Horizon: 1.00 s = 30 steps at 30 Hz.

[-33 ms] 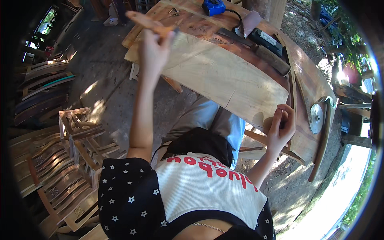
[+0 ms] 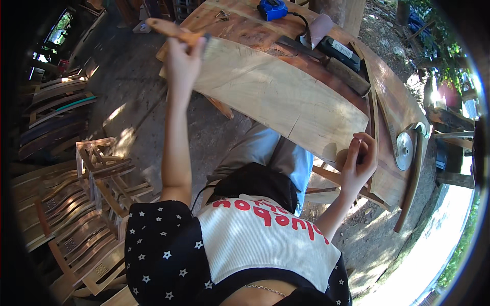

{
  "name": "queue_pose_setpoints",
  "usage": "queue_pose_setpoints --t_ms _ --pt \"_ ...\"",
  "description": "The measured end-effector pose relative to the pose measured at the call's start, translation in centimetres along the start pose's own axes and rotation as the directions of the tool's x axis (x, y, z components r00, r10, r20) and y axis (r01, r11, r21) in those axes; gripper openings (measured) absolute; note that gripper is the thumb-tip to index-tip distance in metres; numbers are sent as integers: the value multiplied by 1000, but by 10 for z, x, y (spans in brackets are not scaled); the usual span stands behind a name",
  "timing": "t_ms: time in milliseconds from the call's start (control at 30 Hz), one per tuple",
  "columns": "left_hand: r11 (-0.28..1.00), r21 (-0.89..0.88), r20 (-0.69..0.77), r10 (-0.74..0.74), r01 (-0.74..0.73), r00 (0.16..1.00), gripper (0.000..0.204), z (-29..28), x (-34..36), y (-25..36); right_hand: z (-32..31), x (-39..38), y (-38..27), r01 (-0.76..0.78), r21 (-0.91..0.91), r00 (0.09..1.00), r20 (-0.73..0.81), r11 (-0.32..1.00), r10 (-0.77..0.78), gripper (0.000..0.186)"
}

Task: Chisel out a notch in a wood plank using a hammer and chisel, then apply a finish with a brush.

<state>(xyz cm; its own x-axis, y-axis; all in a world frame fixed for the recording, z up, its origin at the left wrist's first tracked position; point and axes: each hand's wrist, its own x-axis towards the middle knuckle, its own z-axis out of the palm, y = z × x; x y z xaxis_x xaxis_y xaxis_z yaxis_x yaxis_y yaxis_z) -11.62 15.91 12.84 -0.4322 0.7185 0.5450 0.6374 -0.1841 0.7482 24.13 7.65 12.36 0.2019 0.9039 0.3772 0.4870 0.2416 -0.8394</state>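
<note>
Left hand (image 2: 182, 60) gripping a wooden-handled brush (image 2: 176, 31) at a pale plank (image 2: 275, 97).
Right hand (image 2: 359, 166) clasps the plank's near end, seemingly to steady it on the workbench (image 2: 393, 102).

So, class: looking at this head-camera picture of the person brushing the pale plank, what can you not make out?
- Brush bristles, head view: blurred against the plank edge.
- Right hand fingertips: curled over the plank's corner, so what they press is hidden.
- Small metal bits near the blue tape measure: too small to identify.
- Bench top end: cut off by the upper edge.
</note>
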Motion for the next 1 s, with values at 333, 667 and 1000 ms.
queue_pose_setpoints --t_ms 333,667,1000 --pt "992 119 227 10 -38 974 30 11 -5 17 0 -1 4 14 4 1000 -17 1000 -14 8" --pt "958 264 98 87 -110 991 34 13 2 10 2 -1 3 -3 -10 1000 -8 1000 3 8" --pt "710 703 -107 142 -26 984 27 -10 28 -18 1 -1 1 7 -9 1000 -4 1000 -7 8"
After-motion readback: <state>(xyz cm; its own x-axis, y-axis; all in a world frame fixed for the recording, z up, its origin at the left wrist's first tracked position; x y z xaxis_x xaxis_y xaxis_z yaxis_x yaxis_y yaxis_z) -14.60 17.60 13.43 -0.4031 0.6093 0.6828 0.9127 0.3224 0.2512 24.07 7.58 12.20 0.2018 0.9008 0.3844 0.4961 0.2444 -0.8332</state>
